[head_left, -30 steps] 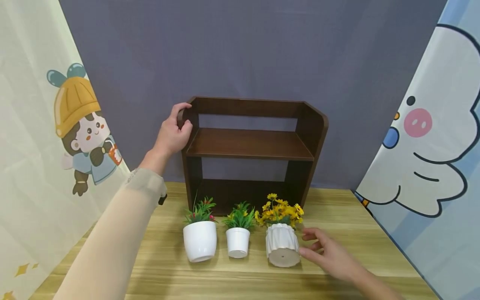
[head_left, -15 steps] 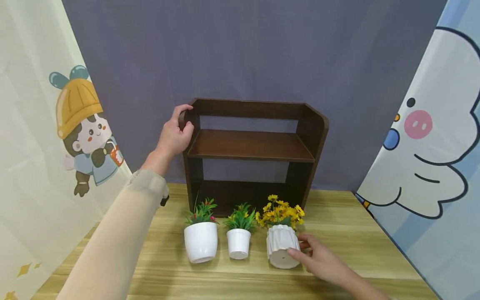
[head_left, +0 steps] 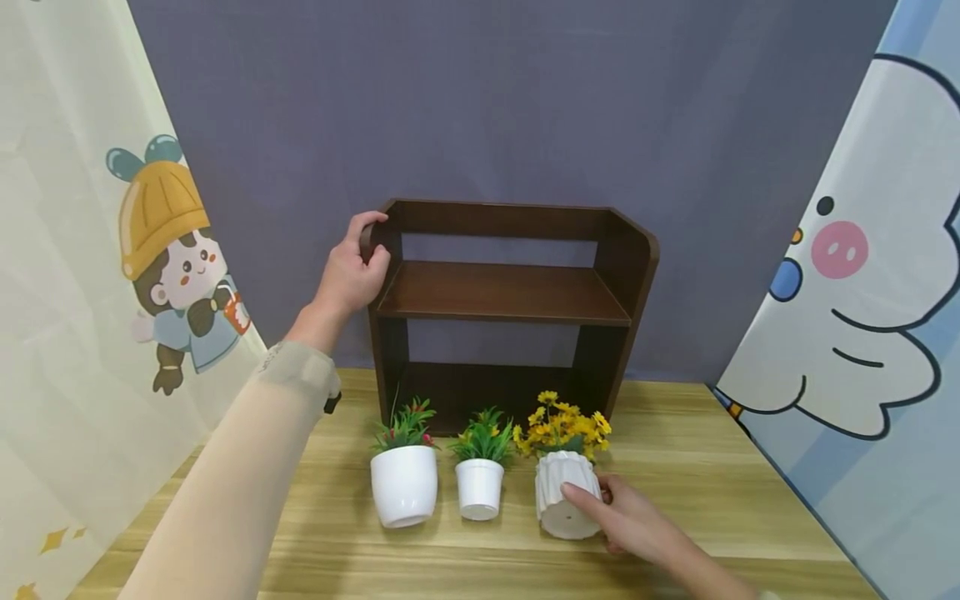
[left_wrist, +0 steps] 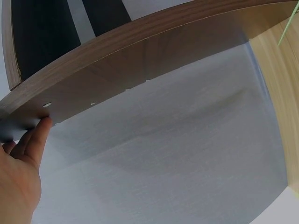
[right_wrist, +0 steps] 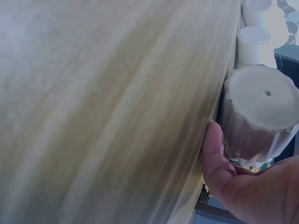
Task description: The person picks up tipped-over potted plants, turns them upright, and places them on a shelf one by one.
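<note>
My left hand [head_left: 349, 273] grips the upper left side panel of a dark brown two-tier shelf [head_left: 502, 293]; in the left wrist view its fingers [left_wrist: 38, 142] lie against the panel's outer face. On the right, a white fluted pot [head_left: 553, 490] with yellow artificial flowers [head_left: 562, 429] lies tipped, its base facing me. My right hand [head_left: 637, 523] holds this pot from its right side, thumb across the base edge and fingers behind; the right wrist view shows curled fingers [right_wrist: 215, 154] beside the pot wall. Some fingertips are hidden.
Left of the fluted pot lie a small white pot [head_left: 480, 490] and a larger rounded white pot [head_left: 403, 485], both with green plants. They rest on a wood-grain table [head_left: 697, 467] before the shelf. A grey curtain [head_left: 510, 100] hangs behind; printed cloths flank both sides.
My right hand has moved left onto the fluted pot, and its thumb has come across the base. The left hand keeps its hold on the shelf. The view has shifted slightly.
</note>
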Demonstrator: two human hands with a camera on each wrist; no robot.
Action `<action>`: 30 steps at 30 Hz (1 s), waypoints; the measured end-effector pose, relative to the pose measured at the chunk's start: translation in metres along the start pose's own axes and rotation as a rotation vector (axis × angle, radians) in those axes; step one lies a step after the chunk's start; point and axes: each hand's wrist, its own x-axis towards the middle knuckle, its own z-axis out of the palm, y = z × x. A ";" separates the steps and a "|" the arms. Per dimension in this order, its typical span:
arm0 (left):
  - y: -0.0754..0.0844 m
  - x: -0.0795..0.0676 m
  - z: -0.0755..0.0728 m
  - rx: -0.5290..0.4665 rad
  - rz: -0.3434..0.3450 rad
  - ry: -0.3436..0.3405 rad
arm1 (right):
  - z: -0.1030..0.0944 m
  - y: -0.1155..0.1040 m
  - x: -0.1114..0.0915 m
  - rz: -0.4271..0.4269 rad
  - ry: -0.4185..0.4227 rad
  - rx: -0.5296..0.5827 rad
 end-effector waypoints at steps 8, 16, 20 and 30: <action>0.000 -0.001 -0.001 0.001 0.001 0.005 | 0.003 -0.002 0.003 0.006 0.036 -0.024; 0.001 0.000 0.001 -0.002 0.005 -0.012 | 0.005 -0.002 0.004 0.002 0.028 -0.006; 0.003 0.000 0.001 -0.006 0.016 -0.007 | 0.006 -0.002 0.004 -0.004 0.027 0.016; 0.002 0.000 -0.001 0.014 0.007 -0.018 | 0.010 -0.001 0.007 -0.019 -0.004 0.113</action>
